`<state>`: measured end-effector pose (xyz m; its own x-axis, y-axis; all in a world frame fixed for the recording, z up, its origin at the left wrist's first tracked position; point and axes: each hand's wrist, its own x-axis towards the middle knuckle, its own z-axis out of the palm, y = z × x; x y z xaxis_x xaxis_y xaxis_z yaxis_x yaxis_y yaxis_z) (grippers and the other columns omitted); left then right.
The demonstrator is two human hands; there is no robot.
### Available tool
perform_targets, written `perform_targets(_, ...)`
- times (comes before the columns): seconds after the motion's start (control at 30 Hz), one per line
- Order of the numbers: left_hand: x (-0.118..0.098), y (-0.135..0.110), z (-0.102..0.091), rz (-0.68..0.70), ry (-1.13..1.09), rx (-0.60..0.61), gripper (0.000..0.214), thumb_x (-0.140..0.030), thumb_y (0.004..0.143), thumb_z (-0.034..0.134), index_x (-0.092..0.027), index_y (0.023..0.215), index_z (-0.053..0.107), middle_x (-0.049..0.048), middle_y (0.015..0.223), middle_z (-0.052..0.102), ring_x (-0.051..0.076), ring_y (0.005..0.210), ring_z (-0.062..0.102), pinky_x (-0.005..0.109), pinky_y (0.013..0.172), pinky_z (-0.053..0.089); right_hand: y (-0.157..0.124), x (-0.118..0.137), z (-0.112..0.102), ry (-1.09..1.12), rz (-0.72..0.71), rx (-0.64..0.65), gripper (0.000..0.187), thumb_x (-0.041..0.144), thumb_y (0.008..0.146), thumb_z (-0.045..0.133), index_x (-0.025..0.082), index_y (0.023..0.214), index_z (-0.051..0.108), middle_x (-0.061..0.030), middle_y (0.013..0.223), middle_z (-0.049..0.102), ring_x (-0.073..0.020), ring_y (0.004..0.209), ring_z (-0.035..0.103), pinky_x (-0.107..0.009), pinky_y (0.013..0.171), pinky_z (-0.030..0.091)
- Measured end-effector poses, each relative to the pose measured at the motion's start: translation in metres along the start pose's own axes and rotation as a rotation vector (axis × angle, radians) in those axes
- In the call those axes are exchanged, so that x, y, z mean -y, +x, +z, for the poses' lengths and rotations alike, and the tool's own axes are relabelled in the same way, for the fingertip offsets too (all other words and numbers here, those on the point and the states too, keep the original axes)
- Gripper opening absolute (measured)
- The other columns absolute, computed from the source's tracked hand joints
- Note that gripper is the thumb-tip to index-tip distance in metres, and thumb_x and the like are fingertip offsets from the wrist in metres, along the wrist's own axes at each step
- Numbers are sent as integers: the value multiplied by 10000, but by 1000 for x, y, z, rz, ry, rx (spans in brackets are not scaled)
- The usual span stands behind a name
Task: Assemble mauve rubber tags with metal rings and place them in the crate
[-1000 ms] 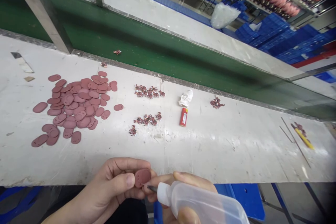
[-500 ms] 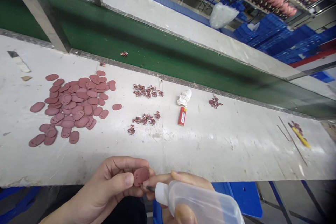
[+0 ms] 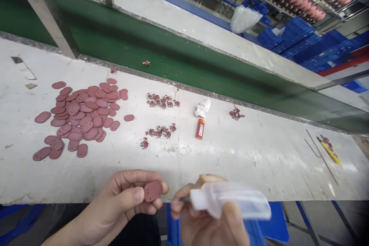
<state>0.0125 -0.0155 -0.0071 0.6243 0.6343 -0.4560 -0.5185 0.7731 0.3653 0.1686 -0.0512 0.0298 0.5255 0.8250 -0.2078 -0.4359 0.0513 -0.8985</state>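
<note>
Near the table's front edge, my left hand (image 3: 123, 196) pinches a reddish-brown oval disc (image 3: 153, 191) with small holes, its flat face turned up. To its right, my right hand (image 3: 207, 215) grips a translucent squeeze bottle (image 3: 238, 200) with a white cap and a thin dark nozzle. The nozzle points left at the disc, with a gap between them. Beyond the left hand lies a large pile of similar oval discs (image 3: 86, 113). Small brown-and-white figure pieces sit in a far cluster (image 3: 163, 101) and a nearer cluster (image 3: 161, 131).
A red lighter (image 3: 200, 129) lies beside crumpled white tissue (image 3: 203, 108). More small pieces (image 3: 236, 113) rest to the right. A yellow-handled tool (image 3: 330, 152) and thin rods are at the far right. Behind the table runs a green belt (image 3: 184, 73) carrying one small piece (image 3: 145, 63).
My right hand has drawn the bottle right, away from the disc, and tipped it more level. The disc has shifted slightly left. On the green belt, the small piece has moved right.
</note>
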Motion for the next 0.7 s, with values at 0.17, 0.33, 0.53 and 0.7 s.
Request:
perform_targets(0.17, -8, 1, -3, 23, -18, -57, 282, -323, 787, 867, -187, 1032, 837, 98, 1022, 838, 151, 783, 749, 187, 712, 607, 70, -1, -57, 603, 419, 36, 307, 434, 937, 703, 144, 1018, 645, 51, 602, 612, -100, 495, 633, -181, 430, 554)
perform_targets(0.33, -16, 2, 2, 47, -39, -161, 343, -345, 681, 948, -169, 959, 849, 104, 975, 841, 145, 723, 736, 180, 629, 602, 115, -14, -105, 800, 495, 150, 320, 170, 815, 836, 193, 966, 556, 126, 558, 528, -42, 467, 619, -59, 408, 494)
perform_targets(0.53, -34, 3, 0, 74, -77, -293, 468, -371, 504, 1033, -154, 879, 859, 108, 896, 851, 140, 661, 730, 173, 562, 608, 82, -1, -103, 780, 470, 215, 408, 385, 852, 815, 191, 1119, 573, 64, 658, 595, -83, 518, 626, -134, 415, 533)
perform_targets(0.7, -46, 4, -13, 100, -114, -336, 496, -330, 453, 1052, -146, 870, 857, 118, 896, 856, 143, 635, 740, 173, 542, 615, 84, 5, -24, -412, 103, 320, 485, 685, 934, 554, 211, 875, 636, 119, 497, 333, -60, 335, 233, -186, 291, 253)
